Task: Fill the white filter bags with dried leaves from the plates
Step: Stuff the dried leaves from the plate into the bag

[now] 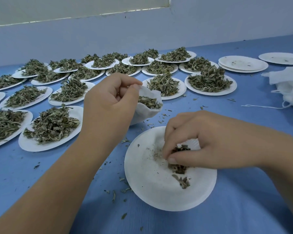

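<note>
My left hand [108, 102] pinches the rim of a white filter bag [149, 112] and holds its mouth open above the blue table. Dried leaves [148, 101] fill the bag nearly to the rim. My right hand [191, 139] reaches down onto a nearly bare white paper plate [150, 183] just in front of me, with fingers and thumb curled round a small clump of dried leaves [179, 149]. A few more leaves [183, 181] lie on the plate below that hand.
Several paper plates heaped with dried leaves [52, 125] cover the table's left and far side. Stacked bare plates [242, 64] sit at the far right. A pile of white filter bags with strings [287, 85] lies at the right edge. Leaf crumbs dot the blue table [57, 166].
</note>
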A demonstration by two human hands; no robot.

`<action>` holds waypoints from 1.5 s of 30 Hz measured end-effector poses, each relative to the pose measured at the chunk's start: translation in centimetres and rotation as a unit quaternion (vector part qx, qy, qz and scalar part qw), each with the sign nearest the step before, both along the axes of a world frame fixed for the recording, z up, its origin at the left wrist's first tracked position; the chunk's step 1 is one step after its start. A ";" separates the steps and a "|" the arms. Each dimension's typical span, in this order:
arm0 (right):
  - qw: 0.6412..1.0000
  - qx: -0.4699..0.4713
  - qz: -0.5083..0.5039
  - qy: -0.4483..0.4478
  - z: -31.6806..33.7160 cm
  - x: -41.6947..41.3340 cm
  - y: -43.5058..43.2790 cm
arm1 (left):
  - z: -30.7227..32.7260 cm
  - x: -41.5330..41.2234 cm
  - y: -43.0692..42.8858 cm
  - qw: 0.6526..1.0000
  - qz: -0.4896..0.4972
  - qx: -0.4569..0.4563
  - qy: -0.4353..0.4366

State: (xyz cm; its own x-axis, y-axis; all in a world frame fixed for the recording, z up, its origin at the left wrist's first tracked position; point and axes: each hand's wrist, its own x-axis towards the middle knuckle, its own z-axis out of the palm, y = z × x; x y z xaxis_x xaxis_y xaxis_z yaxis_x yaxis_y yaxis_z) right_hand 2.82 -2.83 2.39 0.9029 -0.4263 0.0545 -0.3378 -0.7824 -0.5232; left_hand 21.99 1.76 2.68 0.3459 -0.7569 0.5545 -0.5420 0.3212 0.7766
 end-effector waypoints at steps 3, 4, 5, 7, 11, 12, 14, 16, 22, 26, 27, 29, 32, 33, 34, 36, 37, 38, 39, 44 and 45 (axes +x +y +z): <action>0.998 0.015 -0.015 0.061 0.1 -0.7 -0.8 | 0.0 0.0 0.0 1.000 -0.002 0.001 -0.004; 0.996 0.027 -0.014 0.082 0.0 -0.8 -0.9 | 0.0 0.0 0.0 1.000 -0.003 0.000 -0.004; 0.994 0.037 -0.012 0.100 -0.1 -0.9 -0.9 | 0.0 0.0 0.0 1.000 -0.003 -0.001 -0.003; 0.991 0.039 -0.006 0.125 -0.3 -0.9 -1.0 | 0.0 0.0 0.0 1.000 -0.004 -0.003 -0.002; 0.991 0.030 -0.001 0.131 -0.6 -0.9 -0.9 | 0.1 0.0 0.1 1.000 -0.005 -0.002 -0.003; 0.992 0.026 0.000 0.127 -0.7 -0.8 -0.8 | 0.2 0.0 0.1 1.000 -0.004 -0.002 -0.005; 0.993 0.017 -0.001 0.115 -0.7 -0.6 -0.6 | 0.2 0.0 0.1 1.000 -0.004 -0.001 -0.006; 0.995 0.008 -0.004 0.101 -0.8 -0.2 -0.5 | 0.1 0.0 0.1 1.000 -0.006 0.002 -0.003; 0.997 -0.006 -0.015 0.080 -0.2 -0.5 -0.4 | 0.1 0.1 0.1 1.000 -0.006 0.003 -0.004; 0.995 -0.018 -0.034 0.093 0.1 -0.7 -0.2 | 0.1 0.1 0.0 1.000 -0.006 0.004 -0.010; 0.994 -0.015 -0.033 0.104 0.0 -0.6 0.0 | 0.1 0.1 0.0 1.000 -0.006 0.004 -0.011; 0.992 -0.015 -0.029 0.121 -0.4 -0.4 0.4 | 0.0 0.0 0.0 1.000 -0.006 0.004 -0.011; 0.991 -0.037 -0.022 0.125 -0.8 -0.2 0.8 | 0.0 0.0 0.0 1.000 -0.005 0.003 -0.013; 0.991 -0.041 -0.021 0.124 -0.8 -0.1 0.8 | 0.0 0.0 0.0 1.000 -0.005 0.003 -0.011; 0.991 -0.043 -0.020 0.123 -0.8 0.0 0.9 | 0.0 0.1 0.0 1.000 -0.005 0.003 -0.011; 0.991 -0.044 -0.021 0.124 -0.8 0.0 0.8 | 0.0 0.1 -0.1 1.000 -0.006 0.005 -0.012; 0.991 -0.043 -0.022 0.123 -0.8 0.0 0.7 | -0.1 0.1 -0.1 1.000 -0.006 0.006 -0.013; 0.992 -0.040 -0.026 0.119 -0.7 0.0 0.6 | -0.1 0.1 -0.1 1.000 -0.007 0.006 -0.014; 0.993 -0.035 -0.034 0.112 -0.6 -0.2 0.5 | -0.1 0.1 -0.1 1.000 -0.007 0.006 -0.014; 0.990 -0.032 -0.062 0.122 -0.6 -0.9 0.1 | -0.1 0.1 -0.1 1.000 -0.004 0.001 -0.013; 0.990 -0.031 -0.061 0.127 -0.6 -0.8 0.1 | -0.1 0.1 -0.1 1.000 -0.004 0.002 -0.012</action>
State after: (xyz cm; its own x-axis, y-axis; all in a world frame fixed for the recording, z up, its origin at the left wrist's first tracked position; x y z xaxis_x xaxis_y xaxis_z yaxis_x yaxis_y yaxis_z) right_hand 1.98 -2.73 1.76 0.8330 -0.5360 -0.1375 -0.5459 -0.7556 -0.3619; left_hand 22.06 1.65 2.58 0.3260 -0.7616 0.5601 -0.5587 0.3227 0.7640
